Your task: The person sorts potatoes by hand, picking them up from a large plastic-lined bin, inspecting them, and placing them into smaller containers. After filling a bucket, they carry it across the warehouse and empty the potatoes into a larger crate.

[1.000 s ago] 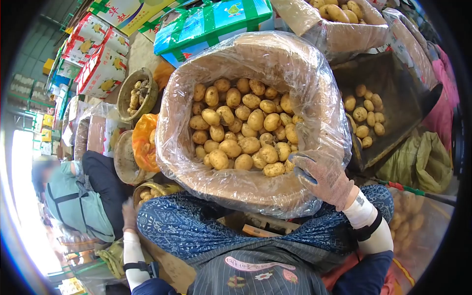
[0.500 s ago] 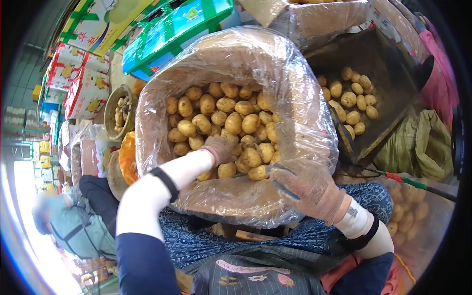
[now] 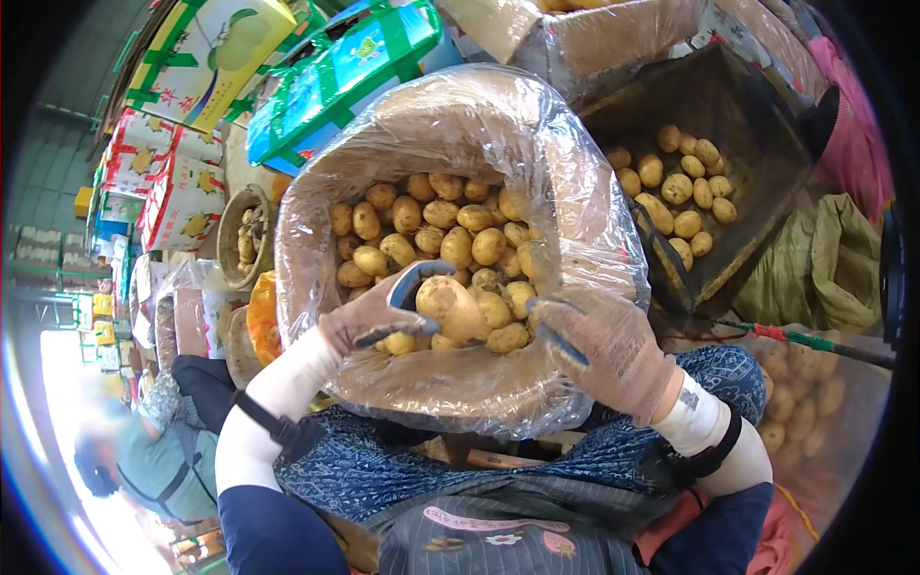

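Note:
My left hand (image 3: 381,309), in a brown work glove with blue finger parts, is closed around a large potato (image 3: 450,307). It is above the near left part of a cardboard box (image 3: 431,395) lined with clear plastic. Several potatoes (image 3: 458,245) with dirt on their skins lie in the box. My right hand (image 3: 606,353), gloved the same way, is over the box's near right rim. Its thumb and fingers are apart, and I see nothing held in it.
Right of the box, a dark scoop-like tray (image 3: 757,125) holds more potatoes. A green sack (image 3: 815,264) and a clear bag of potatoes (image 3: 800,402) lie nearby. At left are a basket (image 3: 230,225), stacked cartons (image 3: 187,206) and another person (image 3: 172,460).
My left hand has come up from among the potatoes, back towards me, and now has a large potato in its grip. The right hand stays near the rim.

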`<state>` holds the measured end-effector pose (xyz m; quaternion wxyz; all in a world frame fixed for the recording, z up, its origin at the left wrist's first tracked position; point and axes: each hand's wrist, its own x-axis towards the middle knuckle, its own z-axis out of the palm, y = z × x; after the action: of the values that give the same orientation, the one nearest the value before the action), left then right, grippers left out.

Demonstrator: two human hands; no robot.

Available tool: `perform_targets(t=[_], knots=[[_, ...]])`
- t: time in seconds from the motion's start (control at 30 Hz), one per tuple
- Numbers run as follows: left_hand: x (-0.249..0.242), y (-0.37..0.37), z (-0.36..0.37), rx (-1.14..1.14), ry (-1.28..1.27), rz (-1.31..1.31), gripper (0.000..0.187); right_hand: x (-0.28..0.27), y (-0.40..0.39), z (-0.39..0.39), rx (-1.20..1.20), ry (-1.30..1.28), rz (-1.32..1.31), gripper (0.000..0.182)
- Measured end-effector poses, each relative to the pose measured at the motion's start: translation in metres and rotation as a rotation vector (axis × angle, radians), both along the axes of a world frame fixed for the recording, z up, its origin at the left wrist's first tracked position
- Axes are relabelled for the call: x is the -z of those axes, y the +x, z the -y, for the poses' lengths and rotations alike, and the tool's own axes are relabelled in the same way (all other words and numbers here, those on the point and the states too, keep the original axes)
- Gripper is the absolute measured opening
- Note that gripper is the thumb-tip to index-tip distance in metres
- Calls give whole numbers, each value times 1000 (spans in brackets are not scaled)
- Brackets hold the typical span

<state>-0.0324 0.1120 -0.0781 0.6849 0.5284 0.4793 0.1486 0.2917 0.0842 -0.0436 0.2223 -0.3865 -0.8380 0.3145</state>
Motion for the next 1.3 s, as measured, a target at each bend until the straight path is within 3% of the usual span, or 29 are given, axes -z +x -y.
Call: perform_targets(t=[0.07, 0.13, 0.37, 0.43, 0.47, 0.53, 0.57, 0.63, 0.67, 0.73, 0.77, 0.83, 0.87, 0.93, 1.0, 1.07, 1.1, 1.13, 1.2, 1.3], knots=[[-31, 6, 24, -80, -28, 121, 93, 2, -3, 2, 34, -5, -13, 40], [-50, 12, 49, -158, 17, 188, 85, 5, -6, 7, 60, 71, 14, 35], [-51, 24, 101, -260, 286, 160, 86, 19, -18, 14, -75, 23, -92, 34], [-52, 26, 104, -250, 336, 163, 85, 12, -22, 16, -79, -239, -173, 33], [-52, 27, 103, -236, 378, 160, 84, 13, -24, 16, -75, -234, -167, 33], [-55, 29, 99, -190, 456, 97, 84, 19, -28, 15, 19, -782, -240, 35], [-57, 31, 95, -146, 537, 27, 84, 18, -28, 14, 27, -777, -237, 35], [-62, 36, 92, -119, 626, -49, 83, 16, -28, 16, -69, -973, -475, 44], [-63, 39, 92, -101, 714, -133, 82, 17, -34, 21, -57, -971, -470, 44], [-59, 53, 95, -180, 693, -79, 79, 19, -55, 32, 47, -331, -661, 54], [-60, 58, 97, -171, 738, -156, 76, 16, -62, 31, 50, -335, -653, 54], [-54, 72, 104, -141, 785, -305, 72, 7, -71, 31, 43, 34, -377, 58], [-52, 75, 106, -136, 778, -302, 72, 2, -70, 32, 49, 27, -376, 58], [-49, 78, 107, -115, 857, -416, 74, -8, -67, 32, 70, -376, -163, 51], [-44, 74, 107, -101, 859, -403, 77, 8, -67, 25, 95, -237, -181, 45], [-47, 70, 104, -173, 667, -125, 82, 16, -59, 7, 285, -531, -258, 38], [-57, 71, 104, -204, 587, -80, 88, 19, -56, 7, 311, -655, -437, 34], [-60, 70, 102, -205, 588, -74, 88, 18, -53, 11, 313, -652, -432, 34], [-64, 66, 100, -123, 620, -102, 81, 14, -50, 17, 298, -265, -462, 30], [-53, 66, 102, -206, 513, 57, 83, 22, -48, 14, 272, -500, -512, 30]])
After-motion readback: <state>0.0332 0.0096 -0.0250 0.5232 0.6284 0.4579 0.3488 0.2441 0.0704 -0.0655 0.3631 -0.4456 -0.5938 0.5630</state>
